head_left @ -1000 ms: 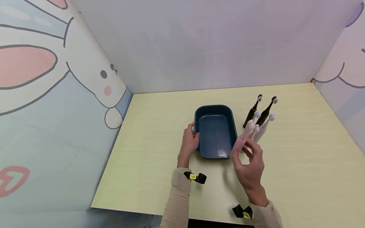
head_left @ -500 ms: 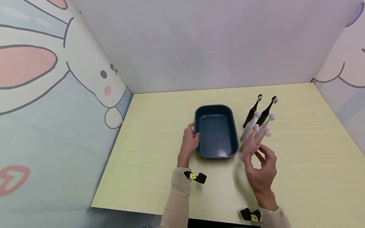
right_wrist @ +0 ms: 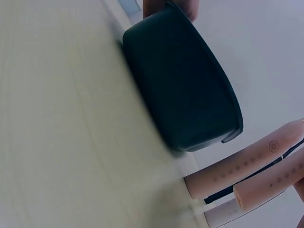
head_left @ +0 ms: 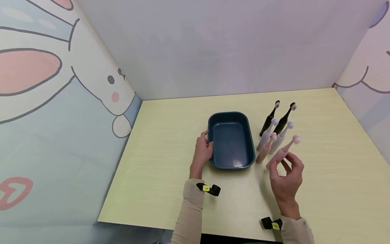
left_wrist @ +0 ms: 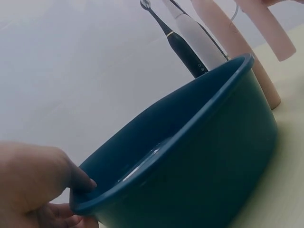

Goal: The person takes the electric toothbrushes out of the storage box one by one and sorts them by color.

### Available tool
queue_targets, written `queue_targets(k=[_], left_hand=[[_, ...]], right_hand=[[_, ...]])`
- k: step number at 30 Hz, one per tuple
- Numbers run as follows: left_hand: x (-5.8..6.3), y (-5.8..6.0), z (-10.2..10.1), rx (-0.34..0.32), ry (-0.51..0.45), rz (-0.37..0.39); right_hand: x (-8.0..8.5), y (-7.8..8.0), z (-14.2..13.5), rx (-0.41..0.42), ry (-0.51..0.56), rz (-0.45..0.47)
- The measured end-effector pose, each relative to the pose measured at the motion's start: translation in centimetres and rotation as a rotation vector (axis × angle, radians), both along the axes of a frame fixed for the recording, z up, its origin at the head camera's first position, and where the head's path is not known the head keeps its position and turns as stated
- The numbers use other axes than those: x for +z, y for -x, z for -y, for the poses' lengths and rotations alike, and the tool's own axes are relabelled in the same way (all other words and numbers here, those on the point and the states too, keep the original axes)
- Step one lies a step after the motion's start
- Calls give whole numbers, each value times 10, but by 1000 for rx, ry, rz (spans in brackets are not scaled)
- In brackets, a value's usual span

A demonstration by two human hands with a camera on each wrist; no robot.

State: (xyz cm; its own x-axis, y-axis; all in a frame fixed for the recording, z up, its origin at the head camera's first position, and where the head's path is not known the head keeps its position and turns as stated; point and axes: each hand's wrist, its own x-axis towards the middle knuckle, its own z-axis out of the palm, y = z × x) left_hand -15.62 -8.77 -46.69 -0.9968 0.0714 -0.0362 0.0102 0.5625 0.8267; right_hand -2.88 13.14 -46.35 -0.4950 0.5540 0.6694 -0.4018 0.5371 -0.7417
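Observation:
My left hand (head_left: pixel 202 150) grips the near-left side of a dark blue plastic basin (head_left: pixel 230 144), with the thumb inside the rim. My right hand (head_left: pixel 287 179) pinches a pink electric toothbrush (head_left: pixel 279 156) by its body, head up and leaning right. In the left wrist view that pink toothbrush (left_wrist: pixel 271 31) shows its bottom end raised above the table. A second pink toothbrush (head_left: pixel 263 153) stands just left of it, close to the basin. Behind stand a white toothbrush (head_left: pixel 264 139) and another white toothbrush (head_left: pixel 277 142).
Farther back stand a black toothbrush (head_left: pixel 267 124) and another black toothbrush (head_left: pixel 282 122). All are on the pale wooden table (head_left: pixel 164 152), right of the basin. A grey-white wall (head_left: pixel 213 51) rises behind, and a rabbit-printed wall (head_left: pixel 91 135) runs along the left.
My right hand has moved right with the pink toothbrush, from over the basin's near-right corner to beside the standing pink one. My left hand and the basin have stayed put.

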Motion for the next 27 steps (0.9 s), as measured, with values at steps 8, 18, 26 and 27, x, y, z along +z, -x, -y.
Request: queue_targets(k=[8, 18, 26, 27], left_hand=[[-1, 1, 1, -1, 9, -8], [-2, 0, 0, -1, 10, 6], [-2, 0, 1, 0, 17, 2], [-2, 0, 1, 0, 19, 2]], right_hand=[[-1, 7, -5, -7, 19, 66], [-18, 16, -16, -50, 35, 158], [-23, 15, -20, -37, 19, 201], [-23, 15, -21, -35, 15, 206]])
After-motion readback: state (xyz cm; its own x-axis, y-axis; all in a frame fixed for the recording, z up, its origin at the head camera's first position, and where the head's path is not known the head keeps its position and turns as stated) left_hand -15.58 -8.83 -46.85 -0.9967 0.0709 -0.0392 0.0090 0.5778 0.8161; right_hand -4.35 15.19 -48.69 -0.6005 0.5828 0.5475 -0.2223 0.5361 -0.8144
